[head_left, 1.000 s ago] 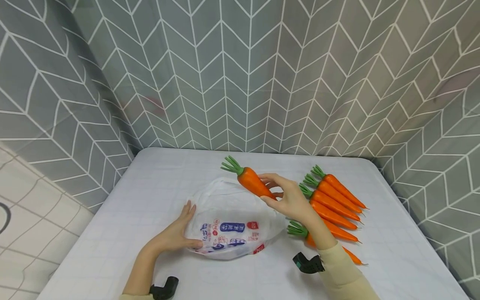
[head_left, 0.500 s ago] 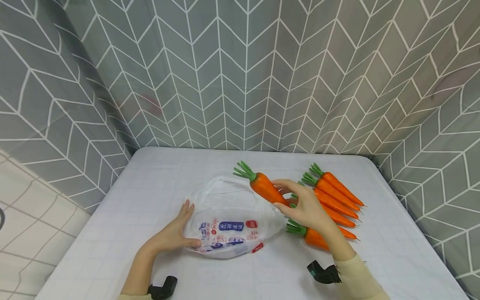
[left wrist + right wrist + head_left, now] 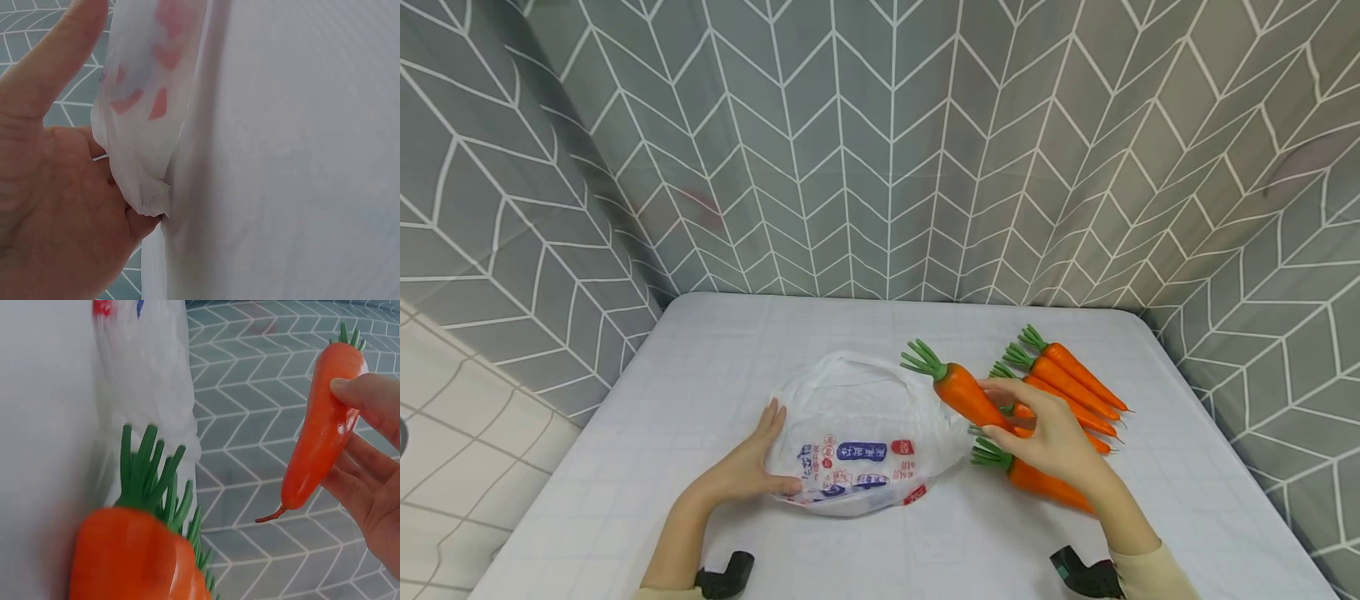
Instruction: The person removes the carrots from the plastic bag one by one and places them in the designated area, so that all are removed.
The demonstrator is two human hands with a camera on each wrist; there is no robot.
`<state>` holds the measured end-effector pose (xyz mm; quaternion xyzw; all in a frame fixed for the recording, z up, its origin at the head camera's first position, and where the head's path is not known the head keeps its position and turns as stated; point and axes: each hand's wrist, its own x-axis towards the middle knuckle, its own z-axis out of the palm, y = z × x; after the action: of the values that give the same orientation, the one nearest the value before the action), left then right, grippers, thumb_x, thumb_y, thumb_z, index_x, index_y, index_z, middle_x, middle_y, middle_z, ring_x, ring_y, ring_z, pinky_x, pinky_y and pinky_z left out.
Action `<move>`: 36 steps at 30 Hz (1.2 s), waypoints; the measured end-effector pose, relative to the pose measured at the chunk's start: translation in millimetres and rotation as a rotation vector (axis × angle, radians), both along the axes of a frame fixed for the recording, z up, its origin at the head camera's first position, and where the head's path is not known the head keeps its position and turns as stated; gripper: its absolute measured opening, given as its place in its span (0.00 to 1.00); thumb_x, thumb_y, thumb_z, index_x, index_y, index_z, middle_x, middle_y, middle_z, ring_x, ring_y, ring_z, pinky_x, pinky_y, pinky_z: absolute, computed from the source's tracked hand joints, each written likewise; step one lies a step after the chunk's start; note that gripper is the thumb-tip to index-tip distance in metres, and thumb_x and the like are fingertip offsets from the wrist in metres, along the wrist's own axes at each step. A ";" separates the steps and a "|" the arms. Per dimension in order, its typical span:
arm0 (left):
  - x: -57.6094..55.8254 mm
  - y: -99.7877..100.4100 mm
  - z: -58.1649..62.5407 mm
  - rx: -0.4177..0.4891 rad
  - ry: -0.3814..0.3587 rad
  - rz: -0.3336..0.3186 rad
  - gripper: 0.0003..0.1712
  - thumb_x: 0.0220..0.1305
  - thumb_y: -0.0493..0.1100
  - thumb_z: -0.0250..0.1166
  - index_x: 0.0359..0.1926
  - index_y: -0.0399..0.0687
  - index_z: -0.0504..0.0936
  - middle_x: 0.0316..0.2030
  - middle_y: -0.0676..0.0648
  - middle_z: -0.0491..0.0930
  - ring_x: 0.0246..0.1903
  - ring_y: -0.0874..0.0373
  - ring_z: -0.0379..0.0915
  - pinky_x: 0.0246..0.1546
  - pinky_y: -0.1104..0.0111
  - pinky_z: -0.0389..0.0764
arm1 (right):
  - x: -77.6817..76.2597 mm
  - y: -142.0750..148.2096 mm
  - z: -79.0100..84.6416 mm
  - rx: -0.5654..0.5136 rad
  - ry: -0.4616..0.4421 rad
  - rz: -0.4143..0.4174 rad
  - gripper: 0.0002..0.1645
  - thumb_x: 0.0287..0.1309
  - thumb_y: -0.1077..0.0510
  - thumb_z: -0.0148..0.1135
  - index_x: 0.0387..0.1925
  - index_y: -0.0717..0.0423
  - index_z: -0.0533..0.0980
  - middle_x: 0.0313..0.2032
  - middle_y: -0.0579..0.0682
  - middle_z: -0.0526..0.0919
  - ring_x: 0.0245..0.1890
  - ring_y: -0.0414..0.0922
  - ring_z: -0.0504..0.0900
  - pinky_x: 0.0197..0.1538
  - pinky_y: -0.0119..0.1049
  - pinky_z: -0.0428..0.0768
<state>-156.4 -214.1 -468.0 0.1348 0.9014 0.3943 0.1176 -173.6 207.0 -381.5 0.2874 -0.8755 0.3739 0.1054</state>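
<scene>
Pinched between the thumb and fingers of my right hand (image 3: 1056,429), an orange carrot (image 3: 962,392) is raised above the table with its green stubby top pointing to the far left. In the right wrist view the same carrot (image 3: 322,425) hangs tip down, clear of the lying ones. A white plastic bag (image 3: 865,417) with blue and red print lies at the middle. My left hand (image 3: 745,467) rests along the bag's left edge, fingers spread and thumb near its front. Some of its fingertips are behind the plastic in the left wrist view.
Several carrots (image 3: 1082,379) lie side by side to the right of the bag, partly hidden by my right hand. The nearest lying carrot (image 3: 1041,483) is close to the bag's right edge. A patterned grey curtain (image 3: 865,167) surrounds the white table (image 3: 737,321).
My right hand has carried the carrot rightward and nearer, from over the bag to over the lying carrots. My left hand stays at the bag.
</scene>
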 end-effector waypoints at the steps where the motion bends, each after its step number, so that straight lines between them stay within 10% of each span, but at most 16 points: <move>1: 0.0 0.0 0.0 -0.001 0.000 0.000 0.71 0.44 0.55 0.78 0.72 0.27 0.40 0.72 0.29 0.27 0.70 0.31 0.26 0.67 0.42 0.42 | 2.0 2.7 -0.3 -0.003 -0.009 -0.003 0.33 0.48 0.61 0.74 0.58 0.48 0.75 0.47 0.43 0.82 0.44 0.40 0.81 0.43 0.44 0.84; 36: -2.2 1.2 -1.1 -0.032 0.003 0.003 0.71 0.45 0.57 0.77 0.73 0.28 0.40 0.72 0.30 0.27 0.70 0.32 0.26 0.67 0.42 0.42 | 56.9 88.3 -35.8 0.072 -0.075 -0.006 0.34 0.38 0.70 0.76 0.50 0.48 0.77 0.44 0.40 0.81 0.37 0.34 0.81 0.30 0.32 0.83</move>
<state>-158.6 -212.9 -469.1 0.1321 0.9080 0.3799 0.1176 -116.7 295.3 -417.3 0.2742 -0.8926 0.3524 0.0630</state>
